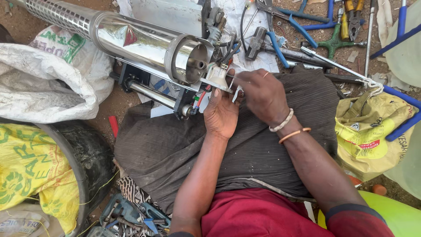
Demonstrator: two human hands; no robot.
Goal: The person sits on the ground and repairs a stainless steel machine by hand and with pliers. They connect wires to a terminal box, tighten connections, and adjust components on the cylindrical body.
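Holding white bracket (218,75) at mouth of steel cylinder (149,44), over lap: left hand (220,115) fingers clamping beneath; right hand (262,94) fingers pinching thin tool. Risk: bracket slipping, wires (228,50) snagging, small part dropping onto dirt ground (118,98).

Two hands, left (222,115) and right (262,94), work at one steel tube (136,41). Two bangles (287,127) ring the right wrist. Two yellow sacks (30,171), one white sack (44,87), one tyre (90,162), one green cross wrench (335,42).
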